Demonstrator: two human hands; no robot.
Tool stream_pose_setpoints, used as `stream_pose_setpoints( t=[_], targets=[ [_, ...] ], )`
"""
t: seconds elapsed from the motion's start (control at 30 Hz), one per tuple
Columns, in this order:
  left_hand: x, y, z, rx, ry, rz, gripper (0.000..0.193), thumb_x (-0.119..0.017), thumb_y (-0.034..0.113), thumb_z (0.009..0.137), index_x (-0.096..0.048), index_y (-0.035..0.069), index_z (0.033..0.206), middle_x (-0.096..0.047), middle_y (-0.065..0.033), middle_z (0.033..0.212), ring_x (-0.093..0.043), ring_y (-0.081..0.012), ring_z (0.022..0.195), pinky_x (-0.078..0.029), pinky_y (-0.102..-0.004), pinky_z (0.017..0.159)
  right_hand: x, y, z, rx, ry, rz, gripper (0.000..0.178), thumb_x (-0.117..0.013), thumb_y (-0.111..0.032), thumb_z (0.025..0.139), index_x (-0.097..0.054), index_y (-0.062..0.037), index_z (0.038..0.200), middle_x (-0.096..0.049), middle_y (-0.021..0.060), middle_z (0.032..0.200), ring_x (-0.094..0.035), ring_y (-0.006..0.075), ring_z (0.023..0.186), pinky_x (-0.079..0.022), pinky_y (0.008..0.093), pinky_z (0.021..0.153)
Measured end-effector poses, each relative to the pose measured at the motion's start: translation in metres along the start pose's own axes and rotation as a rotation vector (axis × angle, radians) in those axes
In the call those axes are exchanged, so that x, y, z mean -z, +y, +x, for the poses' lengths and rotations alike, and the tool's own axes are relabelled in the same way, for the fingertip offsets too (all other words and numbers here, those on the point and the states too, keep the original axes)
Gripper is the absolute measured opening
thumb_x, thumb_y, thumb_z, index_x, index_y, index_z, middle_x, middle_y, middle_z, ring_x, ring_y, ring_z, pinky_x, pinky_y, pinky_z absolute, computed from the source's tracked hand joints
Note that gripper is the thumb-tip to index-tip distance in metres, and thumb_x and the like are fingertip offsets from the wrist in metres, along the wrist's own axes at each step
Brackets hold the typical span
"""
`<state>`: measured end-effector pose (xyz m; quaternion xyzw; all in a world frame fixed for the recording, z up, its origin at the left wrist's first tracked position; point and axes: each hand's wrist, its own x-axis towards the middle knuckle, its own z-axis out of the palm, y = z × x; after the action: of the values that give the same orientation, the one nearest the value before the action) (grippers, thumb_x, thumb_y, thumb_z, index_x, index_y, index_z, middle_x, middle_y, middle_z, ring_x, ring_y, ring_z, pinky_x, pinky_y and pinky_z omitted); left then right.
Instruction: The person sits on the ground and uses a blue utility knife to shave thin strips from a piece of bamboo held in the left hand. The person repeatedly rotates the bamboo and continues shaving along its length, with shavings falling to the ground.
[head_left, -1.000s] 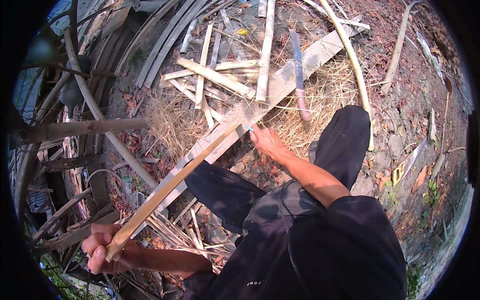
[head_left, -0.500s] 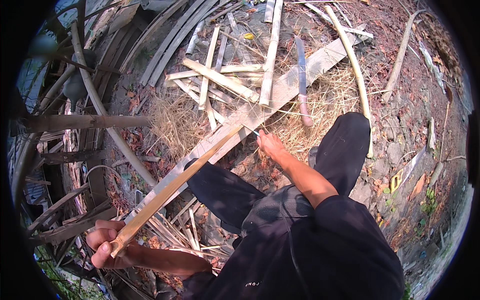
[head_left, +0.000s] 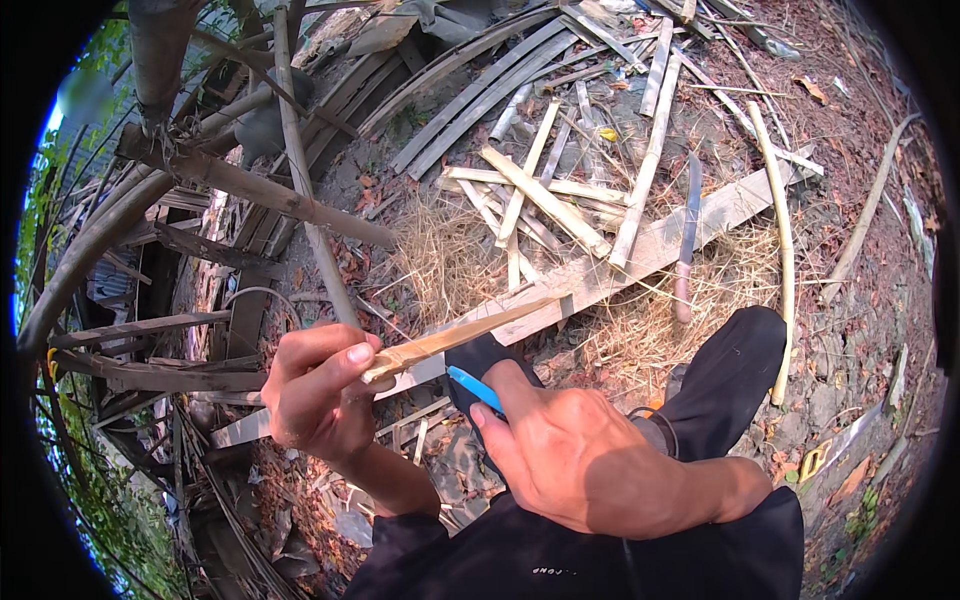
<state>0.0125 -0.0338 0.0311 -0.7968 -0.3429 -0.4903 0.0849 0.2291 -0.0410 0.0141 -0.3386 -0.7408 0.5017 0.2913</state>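
Observation:
My left hand [head_left: 325, 395] is closed round the near end of a split bamboo strip [head_left: 470, 338], thumb on top. The strip points away to the right, its far end over a wooden plank [head_left: 700, 222]. Just right of the strip's near end, my right hand [head_left: 580, 450] grips a slim blue pen-like tool [head_left: 475, 388]. The tool's tip points up and left, apart from the strip; its exact kind is unclear. A long knife [head_left: 690, 225] with a brown handle lies across the plank.
Several split bamboo pieces [head_left: 545, 200] are piled beyond the plank, beside dry shavings [head_left: 450, 255]. A bamboo pole [head_left: 780, 240] lies on the right, and a yellow-handled saw [head_left: 820, 458] farther right. Bamboo posts and a rail [head_left: 270, 190] stand at the left.
My right hand has come back toward me with the blue tool, from the strip's far end to near my left hand. The left hand has risen with the strip, and the view has shifted left.

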Motion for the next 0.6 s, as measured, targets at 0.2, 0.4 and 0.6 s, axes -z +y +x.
stream_pose_setpoints(
  t=[0.2, 0.4, 0.6],
  targets=[
    [0.001, -0.001, -0.003, -0.057, -0.001, -0.088, 0.016, -0.064, 0.013, 0.085, -0.061, 0.002, 0.097, -0.057, -0.0127, 0.075, -0.057, -0.0185, 0.057, -0.046, -0.0273, 0.047, -0.030, 0.046, -0.014, -0.116, 0.102, -0.224, 0.018, -0.051, -0.011, 0.089, -0.043, 0.0043, 0.088, -0.052, 0.0222, 0.053, -0.057, 0.0417, 0.053, -0.045, 0.0485, 0.049],
    [-0.014, 0.012, 0.002, -0.076, -0.057, -0.233, 0.020, -0.064, -0.001, 0.075, -0.060, 0.004, 0.095, -0.054, -0.0116, 0.073, -0.054, -0.0190, 0.054, -0.046, -0.0264, 0.044, -0.020, 0.075, -0.014, -0.162, 0.171, -0.200, 0.020, -0.050, -0.015, 0.091, -0.045, 0.0043, 0.090, -0.055, 0.0240, 0.059, -0.058, 0.0434, 0.059, -0.046, 0.0492, 0.056],
    [-0.011, 0.003, 0.007, -0.091, -0.094, -0.231, 0.023, -0.065, -0.005, 0.073, -0.062, 0.005, 0.093, -0.050, -0.0115, 0.076, -0.053, -0.0193, 0.054, -0.045, -0.0258, 0.043, -0.006, 0.015, -0.028, -0.024, 0.039, -0.068, 0.021, -0.052, -0.013, 0.089, -0.046, 0.0058, 0.096, -0.053, 0.0207, 0.053, -0.057, 0.0400, 0.053, -0.045, 0.0468, 0.051]
  ],
)
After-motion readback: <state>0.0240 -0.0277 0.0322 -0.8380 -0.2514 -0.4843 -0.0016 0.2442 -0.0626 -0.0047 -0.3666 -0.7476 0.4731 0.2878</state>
